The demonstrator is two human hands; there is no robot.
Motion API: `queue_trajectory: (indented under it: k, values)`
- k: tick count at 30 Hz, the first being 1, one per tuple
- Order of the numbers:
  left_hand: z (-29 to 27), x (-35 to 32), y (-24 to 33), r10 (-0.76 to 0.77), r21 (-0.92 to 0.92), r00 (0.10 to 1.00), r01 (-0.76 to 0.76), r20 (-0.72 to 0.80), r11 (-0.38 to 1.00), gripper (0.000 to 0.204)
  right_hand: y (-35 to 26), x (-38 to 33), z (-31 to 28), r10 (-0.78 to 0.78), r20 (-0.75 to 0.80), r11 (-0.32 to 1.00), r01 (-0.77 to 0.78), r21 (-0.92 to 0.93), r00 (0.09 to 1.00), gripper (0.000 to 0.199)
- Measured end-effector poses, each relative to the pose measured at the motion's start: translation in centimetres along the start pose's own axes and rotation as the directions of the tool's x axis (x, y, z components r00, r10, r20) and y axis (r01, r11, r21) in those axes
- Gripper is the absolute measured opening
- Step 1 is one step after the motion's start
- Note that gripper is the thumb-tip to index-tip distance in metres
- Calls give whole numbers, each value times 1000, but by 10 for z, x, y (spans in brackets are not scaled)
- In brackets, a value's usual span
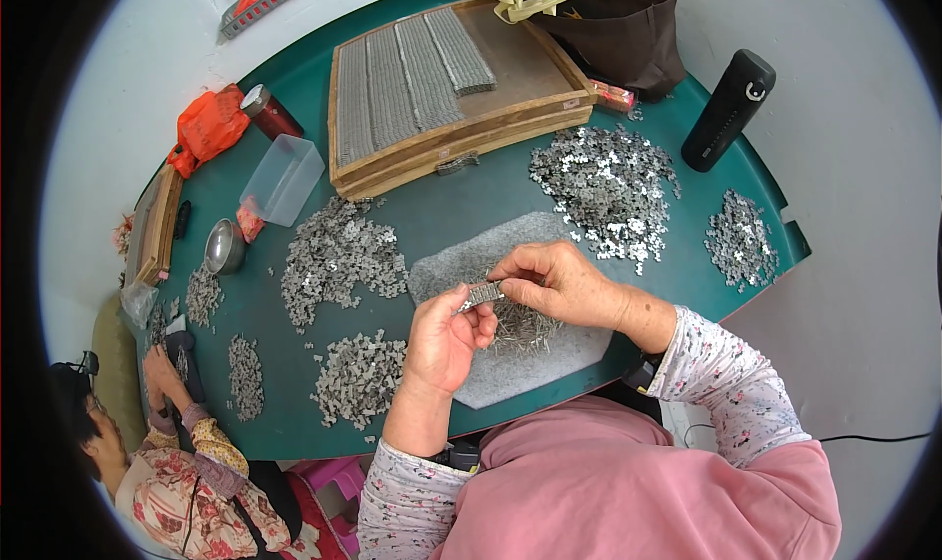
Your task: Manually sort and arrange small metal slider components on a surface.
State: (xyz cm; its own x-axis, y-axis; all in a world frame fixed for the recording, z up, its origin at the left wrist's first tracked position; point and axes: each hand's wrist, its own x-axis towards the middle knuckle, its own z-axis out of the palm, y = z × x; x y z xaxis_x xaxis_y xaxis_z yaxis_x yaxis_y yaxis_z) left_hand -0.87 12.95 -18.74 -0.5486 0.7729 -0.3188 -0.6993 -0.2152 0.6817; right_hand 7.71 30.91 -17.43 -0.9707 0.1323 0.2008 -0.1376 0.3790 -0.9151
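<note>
Between my two hands is a short, ridged strip of small metal pieces (480, 296). My left hand (442, 342) grips its left end between thumb and fingers, palm turned up. At the strip's right end, the thumb and index finger of my right hand (567, 283) pinch together. Whether a separate small piece sits in that pinch is too small to tell. Just below the hands, a heap of thin metal pins (525, 330) lies on a grey felt mat (574, 364), partly hidden by my fingers.
Piles of small metal pieces (608, 192) cover parts of the green table (446, 199). Behind stands a wooden tray (520, 65) with rows of ridged strips. A black bottle (728, 111), clear plastic box (285, 179) and metal bowl (225, 246) stand around. Another person (196, 462) works at lower left.
</note>
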Motion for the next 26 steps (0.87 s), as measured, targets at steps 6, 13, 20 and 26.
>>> queue_trajectory:
  k: [6, 13, 20, 26]
  values:
    - [4, 0, 1, 15, 123, 1000, -14, -10, 992, 22, 0, 0, 3, -114, -69, 976, 99, -193, 991, 12]
    - [10, 12, 16, 54, 409, 997, -25, -61, 912, 18, -8, 13, -6, -60, -35, 958, 48, -281, 998, 11]
    - [-6, 66, 59, 151, 826, 986, -24, -74, 563, 15, 19, 70, -16, -91, -17, 880, 72, -470, 996, 11]
    - [-21, 132, 74, 485, 966, 851, -91, 201, -240, 17, 45, 122, -20, -49, -76, 725, -17, -689, 996, 14]
